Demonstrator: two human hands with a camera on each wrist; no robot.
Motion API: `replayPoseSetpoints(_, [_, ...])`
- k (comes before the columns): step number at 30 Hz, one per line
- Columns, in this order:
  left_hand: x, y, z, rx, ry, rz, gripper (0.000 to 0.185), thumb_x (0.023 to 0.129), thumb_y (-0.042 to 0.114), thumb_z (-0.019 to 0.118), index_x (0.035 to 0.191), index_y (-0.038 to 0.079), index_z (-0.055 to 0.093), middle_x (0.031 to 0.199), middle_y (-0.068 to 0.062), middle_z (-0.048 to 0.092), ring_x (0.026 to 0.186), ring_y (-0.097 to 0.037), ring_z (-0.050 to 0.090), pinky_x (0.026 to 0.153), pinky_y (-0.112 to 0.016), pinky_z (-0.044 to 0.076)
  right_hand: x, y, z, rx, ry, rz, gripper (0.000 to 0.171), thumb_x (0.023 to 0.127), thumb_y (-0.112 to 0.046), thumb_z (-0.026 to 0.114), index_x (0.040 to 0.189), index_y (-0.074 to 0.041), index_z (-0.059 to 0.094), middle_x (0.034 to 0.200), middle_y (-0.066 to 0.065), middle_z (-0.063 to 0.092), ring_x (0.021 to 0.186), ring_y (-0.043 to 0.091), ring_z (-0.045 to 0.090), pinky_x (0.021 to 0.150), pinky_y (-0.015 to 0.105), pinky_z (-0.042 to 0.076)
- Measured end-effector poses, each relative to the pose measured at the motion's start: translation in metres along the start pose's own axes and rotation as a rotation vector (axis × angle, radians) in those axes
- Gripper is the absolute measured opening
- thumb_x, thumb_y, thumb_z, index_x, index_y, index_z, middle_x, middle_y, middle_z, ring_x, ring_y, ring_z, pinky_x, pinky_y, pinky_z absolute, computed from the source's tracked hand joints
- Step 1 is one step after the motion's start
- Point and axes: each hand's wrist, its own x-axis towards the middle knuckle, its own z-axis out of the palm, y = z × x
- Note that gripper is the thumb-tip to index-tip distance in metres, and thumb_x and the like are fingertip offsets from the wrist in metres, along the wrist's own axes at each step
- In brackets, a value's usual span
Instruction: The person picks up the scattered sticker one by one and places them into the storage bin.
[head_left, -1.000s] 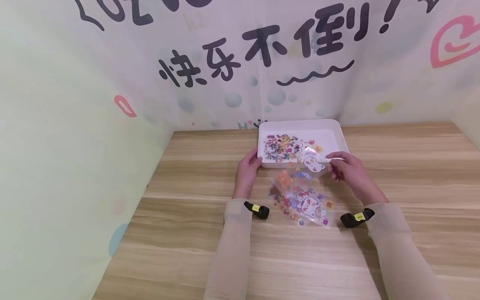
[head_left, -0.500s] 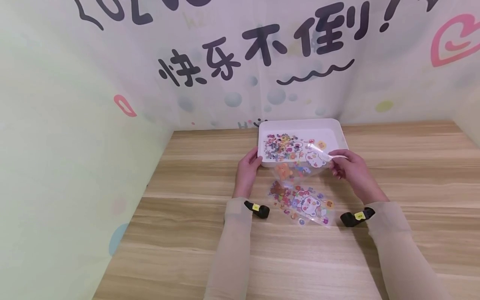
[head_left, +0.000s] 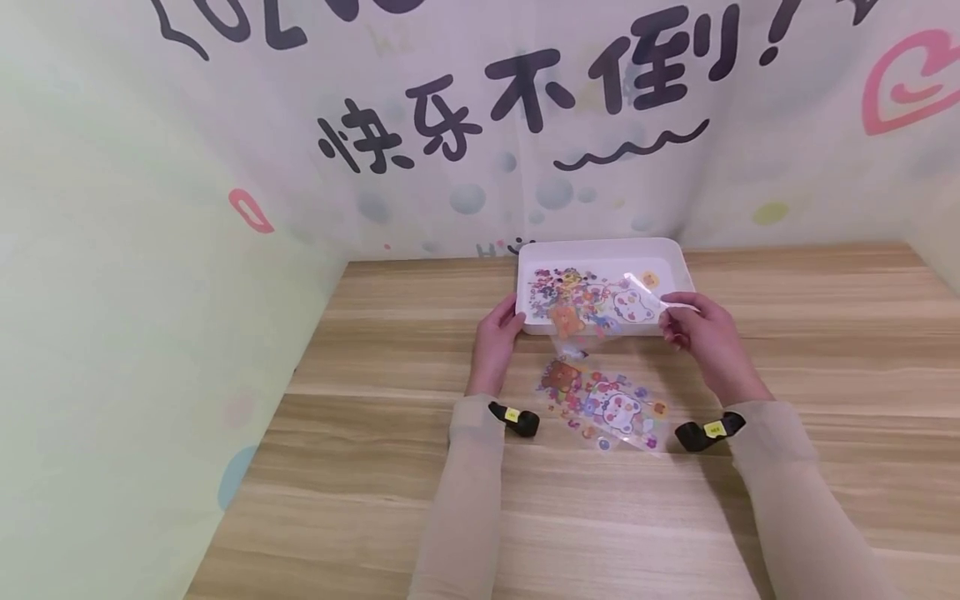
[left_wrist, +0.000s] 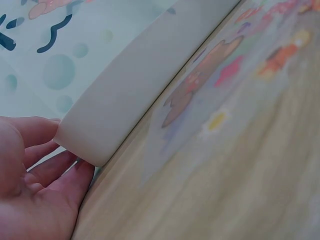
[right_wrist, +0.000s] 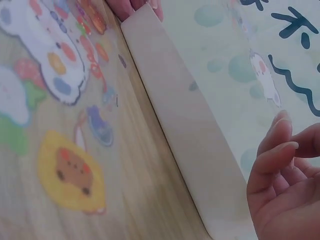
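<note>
A white tray [head_left: 600,250] stands at the back of the table. My left hand [head_left: 495,346] grips its front left corner, thumb at the rim and fingers along the outer side. My right hand [head_left: 701,329] pinches the right edge of a clear sticker sheet [head_left: 633,307] between thumb and index finger. That sheet, printed with a white bear and an orange bear, slants over the tray's front wall. Under it, small colourful stickers [head_left: 551,287] show at the tray's left. In the right wrist view the sheet's white bear [right_wrist: 264,75] appears above my fingertips.
A second clear sticker sheet [head_left: 621,412] lies on the wooden table [head_left: 360,467] in front of the tray, between my forearms. Directly behind the tray hangs a printed cloth backdrop [head_left: 450,225]. Another pale cloth wall [head_left: 135,333] closes off the left side.
My right hand has moved the held sticker sheet up and away from me, so more of it overlaps the tray and less the sheet on the table. The left hand stays on the tray.
</note>
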Motion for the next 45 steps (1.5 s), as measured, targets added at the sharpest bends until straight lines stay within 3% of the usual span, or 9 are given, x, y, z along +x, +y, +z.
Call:
replayPoseSetpoints(19, [-0.001, -0.006, 0.001, 0.009, 0.034, -0.029, 0.042, 0.089, 0.017, 0.055, 0.130, 0.017, 0.047, 0.130, 0.002, 0.047, 0.115, -0.009, 0.046, 0.090, -0.019, 0.042, 0.015, -0.007, 0.006, 0.140, 0.066, 0.012, 0.028, 0.094, -0.021, 0.044, 0.117, -0.006, 0.044, 0.089, 0.006, 0.054, 0.074, 0.013, 0.051, 0.059, 0.019, 0.047])
replayPoseSetpoints(26, [-0.002, -0.004, 0.000, -0.001, 0.021, -0.019, 0.043, 0.089, 0.018, 0.055, 0.131, 0.015, 0.046, 0.132, -0.002, 0.046, 0.116, -0.012, 0.046, 0.091, -0.020, 0.042, 0.023, -0.011, 0.009, 0.142, 0.092, 0.005, 0.027, 0.094, -0.020, 0.043, 0.117, -0.005, 0.045, 0.091, 0.007, 0.054, 0.078, 0.016, 0.053, 0.063, 0.020, 0.048])
replayPoseSetpoints(36, [-0.002, -0.002, 0.000, 0.002, 0.021, -0.029, 0.041, 0.090, 0.018, 0.054, 0.130, 0.018, 0.047, 0.131, 0.001, 0.046, 0.114, -0.007, 0.046, 0.090, -0.018, 0.042, 0.035, -0.013, 0.013, 0.099, 0.120, 0.040, 0.030, 0.095, -0.024, 0.042, 0.120, -0.008, 0.044, 0.098, 0.009, 0.052, 0.082, 0.016, 0.052, 0.070, 0.021, 0.049])
replayPoseSetpoints(45, [-0.001, -0.001, 0.001, 0.028, 0.032, -0.008, 0.040, 0.090, 0.015, 0.053, 0.129, 0.017, 0.048, 0.131, -0.001, 0.047, 0.116, -0.013, 0.046, 0.090, -0.020, 0.042, 0.043, -0.014, 0.017, 0.087, 0.158, 0.035, 0.032, 0.095, -0.025, 0.041, 0.123, -0.009, 0.043, 0.098, 0.007, 0.053, 0.081, 0.015, 0.052, 0.070, 0.022, 0.048])
